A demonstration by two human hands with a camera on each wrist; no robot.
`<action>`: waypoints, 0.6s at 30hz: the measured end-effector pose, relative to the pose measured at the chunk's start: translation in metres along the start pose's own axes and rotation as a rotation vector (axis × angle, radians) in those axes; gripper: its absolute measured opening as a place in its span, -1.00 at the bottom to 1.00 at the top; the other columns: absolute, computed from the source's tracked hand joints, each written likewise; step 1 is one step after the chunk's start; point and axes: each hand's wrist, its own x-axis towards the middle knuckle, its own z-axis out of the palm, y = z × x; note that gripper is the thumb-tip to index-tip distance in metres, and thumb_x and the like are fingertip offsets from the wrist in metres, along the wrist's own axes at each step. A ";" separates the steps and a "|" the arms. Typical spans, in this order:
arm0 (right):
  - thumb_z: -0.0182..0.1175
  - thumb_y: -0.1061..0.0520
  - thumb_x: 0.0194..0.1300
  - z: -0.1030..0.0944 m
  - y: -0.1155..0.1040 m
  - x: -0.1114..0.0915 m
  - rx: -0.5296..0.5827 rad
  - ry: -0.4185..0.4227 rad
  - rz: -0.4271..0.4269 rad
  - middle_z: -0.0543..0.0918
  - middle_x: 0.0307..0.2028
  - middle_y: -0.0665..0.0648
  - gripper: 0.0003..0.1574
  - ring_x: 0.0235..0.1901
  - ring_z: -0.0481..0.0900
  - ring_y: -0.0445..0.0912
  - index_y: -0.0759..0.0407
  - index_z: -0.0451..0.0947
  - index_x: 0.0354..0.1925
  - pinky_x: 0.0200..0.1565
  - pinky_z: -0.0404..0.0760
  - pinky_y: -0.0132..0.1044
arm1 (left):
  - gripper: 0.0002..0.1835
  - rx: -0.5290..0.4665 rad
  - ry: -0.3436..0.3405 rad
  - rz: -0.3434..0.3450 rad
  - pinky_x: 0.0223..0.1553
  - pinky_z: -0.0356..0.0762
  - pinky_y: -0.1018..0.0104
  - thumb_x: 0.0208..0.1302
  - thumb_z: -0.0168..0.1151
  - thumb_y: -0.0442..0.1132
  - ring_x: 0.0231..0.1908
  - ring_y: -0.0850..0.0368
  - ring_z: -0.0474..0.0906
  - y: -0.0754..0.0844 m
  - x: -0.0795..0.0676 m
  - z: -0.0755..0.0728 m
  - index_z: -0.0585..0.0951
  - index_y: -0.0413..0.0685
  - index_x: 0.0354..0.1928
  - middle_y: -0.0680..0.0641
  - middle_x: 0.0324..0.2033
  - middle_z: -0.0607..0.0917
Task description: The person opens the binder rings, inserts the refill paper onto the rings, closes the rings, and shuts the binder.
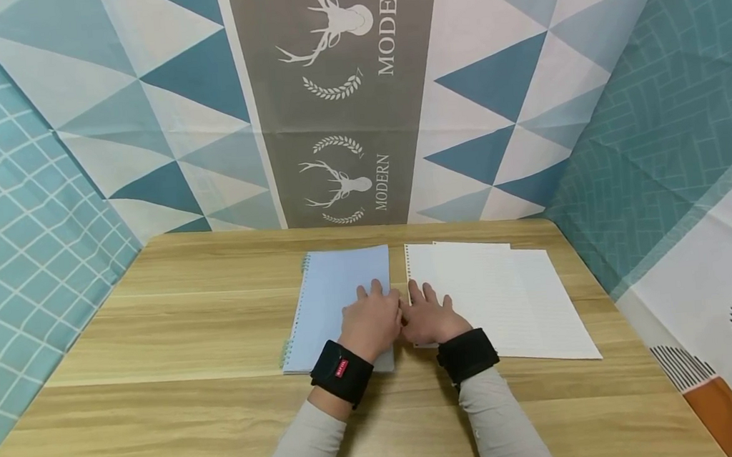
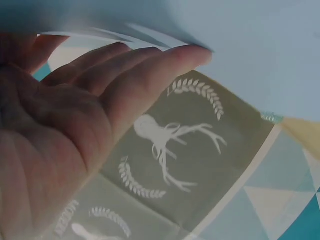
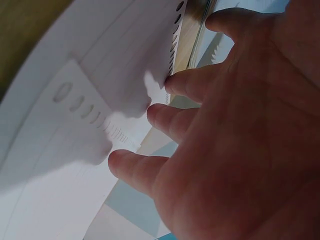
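Observation:
In the head view a light-blue spiral notebook (image 1: 326,296) lies with its coil along the left side. My left hand (image 1: 371,323) rests over its right half; the left wrist view has the fingers extended against the blue surface (image 2: 260,60). Beside it, overlapping white loose-leaf sheets (image 1: 507,296) have punched holes along their left edges. My right hand (image 1: 434,320) lies at that edge, and in the right wrist view its spread fingertips (image 3: 120,162) are right at the paper. The two hands meet over the narrow gap between notebook and sheets.
Everything lies on a wood-grain table (image 1: 159,388). A patterned cloth (image 1: 338,116) with deer heads and triangles rises behind its far edge. Further cloths hang at both sides, a blue grid one (image 1: 10,213) at left and a teal one (image 1: 674,125) at right.

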 end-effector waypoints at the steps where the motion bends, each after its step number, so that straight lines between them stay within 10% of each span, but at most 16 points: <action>1: 0.05 -0.23 0.48 0.000 0.000 0.000 0.007 0.000 0.000 -0.09 0.63 0.31 -0.18 0.61 -0.14 0.32 -0.03 0.18 0.57 0.42 0.02 0.49 | -0.73 0.008 0.009 0.006 -0.40 0.71 -0.12 0.51 0.12 -0.04 -0.12 -0.16 0.61 -0.001 -0.001 -0.004 0.69 -0.04 -0.05 -0.23 0.02 0.65; 18: 0.07 -0.43 0.40 -0.001 -0.001 -0.003 0.075 -0.016 -0.009 -0.19 0.63 0.33 -0.03 0.62 -0.24 0.32 -0.25 0.03 0.61 0.45 -0.07 0.48 | -0.58 -0.205 0.138 -0.035 -0.30 0.72 -0.05 0.47 0.08 -0.21 -0.03 -0.22 0.73 -0.041 -0.013 -0.074 0.59 -0.05 0.30 -0.26 0.20 0.65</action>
